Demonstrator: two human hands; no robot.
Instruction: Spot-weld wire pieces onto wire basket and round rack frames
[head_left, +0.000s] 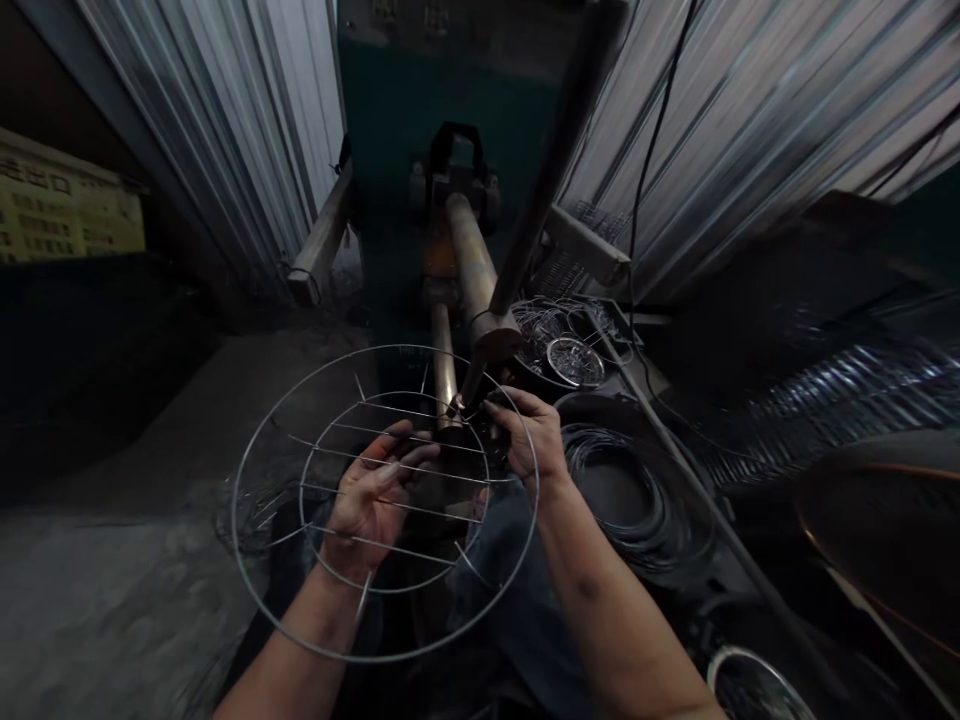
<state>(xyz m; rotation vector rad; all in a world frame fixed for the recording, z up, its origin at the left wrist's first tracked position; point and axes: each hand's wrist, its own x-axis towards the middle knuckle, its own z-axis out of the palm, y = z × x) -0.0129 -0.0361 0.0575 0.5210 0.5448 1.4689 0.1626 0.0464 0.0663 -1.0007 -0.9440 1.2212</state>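
A round wire rack point(405, 591), with two rings and several parallel cross wires, lies tilted in front of me over my lap. My left hand point(375, 495) is among its cross wires, the fingers stretched to the right and the thumb close to them, closed loosely on the rack. My right hand point(529, 430) is at the far right side of the rings, its fingertips pinched by a short wire point(480, 405). Just left of these fingertips, the rack's far side meets the tip of the metal electrode point(459, 400) of a machine. Short wires join the two rings elsewhere.
Above the rack a thick metal arm point(472, 255) and a dark slanted bar point(559, 150) reach from the machine. At right are a coil of wire point(652, 500) and a round container point(576, 362) of small metal pieces. A yellow crate point(67, 205) stands far left.
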